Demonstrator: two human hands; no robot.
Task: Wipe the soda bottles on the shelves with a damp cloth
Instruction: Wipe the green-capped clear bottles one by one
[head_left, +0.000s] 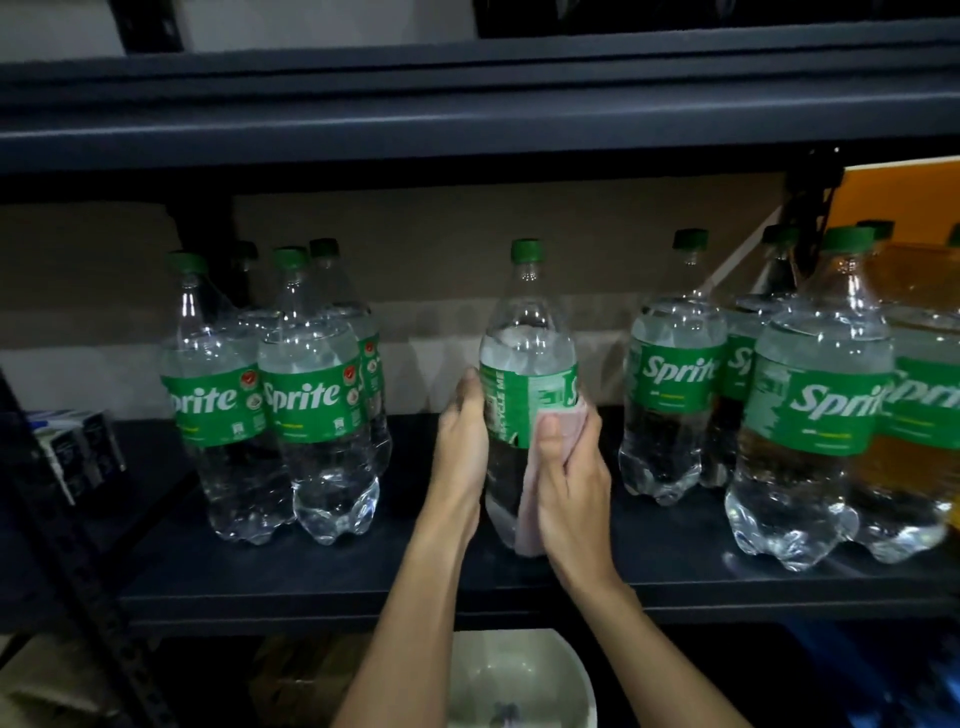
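One bottle (525, 332) plus cloth (527, 519) between two hands (462, 441) (569, 467)

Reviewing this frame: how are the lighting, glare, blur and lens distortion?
Head view: dim overall, the bay under the shelf nearly black; the held Sprite bottle, left hand and right hand with the pink cloth are lit and fairly sharp; glints on bottle shoulders; right-edge bottles smeared, orange panel brightest; the wide-angle lens tilts the left upright.

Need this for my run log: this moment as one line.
step: wiping | left hand: holds middle Sprite bottle | right hand: grips pink cloth against it
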